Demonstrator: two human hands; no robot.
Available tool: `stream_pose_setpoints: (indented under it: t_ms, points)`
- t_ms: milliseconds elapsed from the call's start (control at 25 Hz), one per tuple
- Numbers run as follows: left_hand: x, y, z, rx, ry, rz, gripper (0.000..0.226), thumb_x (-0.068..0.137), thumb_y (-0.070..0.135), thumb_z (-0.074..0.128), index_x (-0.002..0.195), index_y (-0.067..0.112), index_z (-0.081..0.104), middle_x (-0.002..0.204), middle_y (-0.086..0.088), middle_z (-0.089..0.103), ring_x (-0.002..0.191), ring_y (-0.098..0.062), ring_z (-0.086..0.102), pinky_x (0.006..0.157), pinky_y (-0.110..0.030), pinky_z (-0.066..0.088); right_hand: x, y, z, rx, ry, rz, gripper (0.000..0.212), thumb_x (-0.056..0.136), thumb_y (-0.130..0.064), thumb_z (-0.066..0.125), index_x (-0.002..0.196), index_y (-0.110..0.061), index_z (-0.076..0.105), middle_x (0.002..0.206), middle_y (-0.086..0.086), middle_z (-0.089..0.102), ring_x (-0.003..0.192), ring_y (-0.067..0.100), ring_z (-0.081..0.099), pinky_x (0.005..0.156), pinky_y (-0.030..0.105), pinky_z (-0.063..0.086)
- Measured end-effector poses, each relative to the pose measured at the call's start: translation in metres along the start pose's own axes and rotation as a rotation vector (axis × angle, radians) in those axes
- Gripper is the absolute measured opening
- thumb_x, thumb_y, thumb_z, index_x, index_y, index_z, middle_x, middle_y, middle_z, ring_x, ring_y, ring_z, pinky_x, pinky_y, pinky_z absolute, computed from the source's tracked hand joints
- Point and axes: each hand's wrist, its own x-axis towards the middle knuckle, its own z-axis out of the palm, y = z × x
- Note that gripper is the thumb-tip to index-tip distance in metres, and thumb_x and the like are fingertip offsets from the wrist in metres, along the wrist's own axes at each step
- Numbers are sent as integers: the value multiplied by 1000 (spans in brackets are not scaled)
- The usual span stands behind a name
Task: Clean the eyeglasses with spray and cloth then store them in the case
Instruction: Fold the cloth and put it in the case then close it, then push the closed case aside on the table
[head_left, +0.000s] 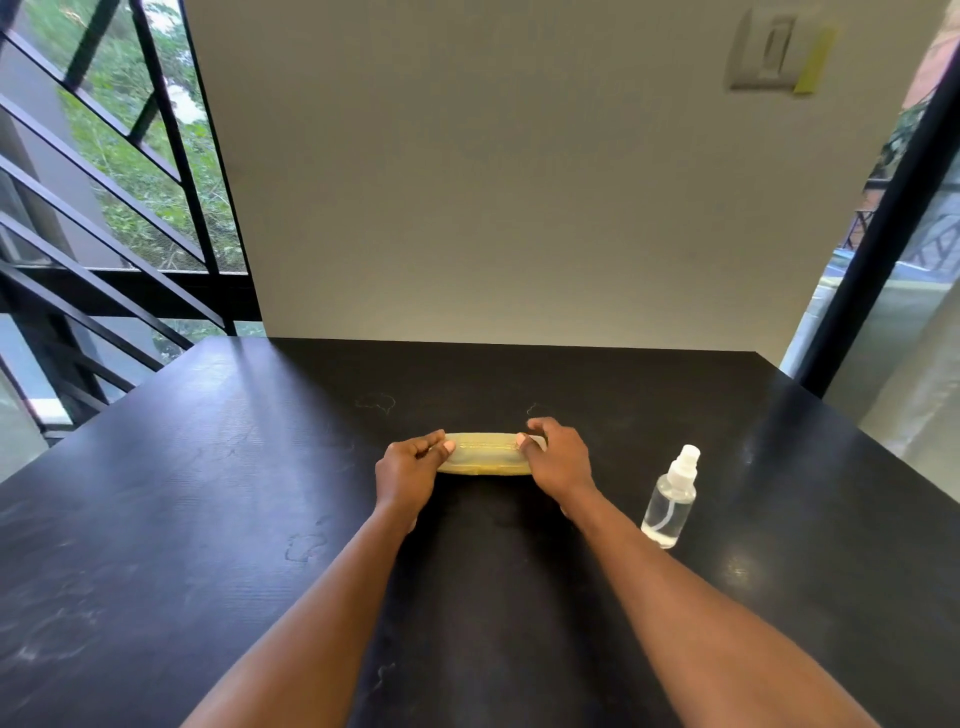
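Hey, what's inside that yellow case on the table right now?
Cannot tell. The yellow case lies shut on the black table, left hand and right hand gripping its ends; neither glasses nor cloth shows.

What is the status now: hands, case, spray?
Left hand and right hand grip the ends of the case, flat on the table. Spray upright, right of it, untouched. Glasses, cloth not visible.

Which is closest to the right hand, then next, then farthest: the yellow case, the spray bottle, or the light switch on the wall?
From the right hand, in the head view:
1. Yellow case: the hand holds its right end.
2. Spray bottle: standing on the table, to the hand's right.
3. Light switch: high on the wall, far behind.
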Motion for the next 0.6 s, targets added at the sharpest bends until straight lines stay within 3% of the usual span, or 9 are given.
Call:
stream_pose_setpoints:
  t_ms: [120, 240, 360, 520, 600]
  points:
    - [-2, 2, 5, -212, 33, -165, 37, 82, 15, 68, 118, 8, 61, 122, -8, 62, 111, -21, 56, 101, -42, 44, -4, -1, -1, 115, 34, 158, 40, 93, -25, 53, 129, -8, 51, 132, 10, 53, 122, 23, 48, 99, 29, 36]
    - [-5, 4, 5, -324, 58, -257, 41, 82, 10, 68, 121, 4, 57, 121, -8, 61, 111, -22, 57, 100, -43, 45, -9, -2, -2, 228, 109, 225, 33, 93, -20, 53, 124, -10, 58, 127, 7, 59, 117, 20, 52, 94, 25, 38]
    - [-11, 7, 4, -373, 64, -286, 36, 82, 9, 67, 117, 4, 60, 116, -9, 61, 104, -22, 59, 95, -41, 50, -15, -6, -6, 260, 177, 256, 29, 93, -18, 52, 120, -11, 61, 123, 5, 61, 114, 18, 53, 89, 23, 38]
    - [-20, 6, 1, -379, 96, -311, 24, 82, 8, 67, 106, 7, 66, 109, -10, 62, 100, -24, 62, 89, -40, 53, -28, -5, -7, 274, 222, 293, 21, 91, -14, 51, 104, -12, 67, 110, 4, 65, 89, 9, 50, 75, 20, 36]
    - [-24, 6, 0, -374, 100, -325, 19, 82, 7, 67, 102, 9, 66, 107, -10, 63, 98, -24, 62, 87, -40, 54, -34, -2, -6, 284, 233, 313, 21, 91, -12, 51, 101, -13, 69, 107, 3, 66, 86, 8, 49, 73, 21, 36]
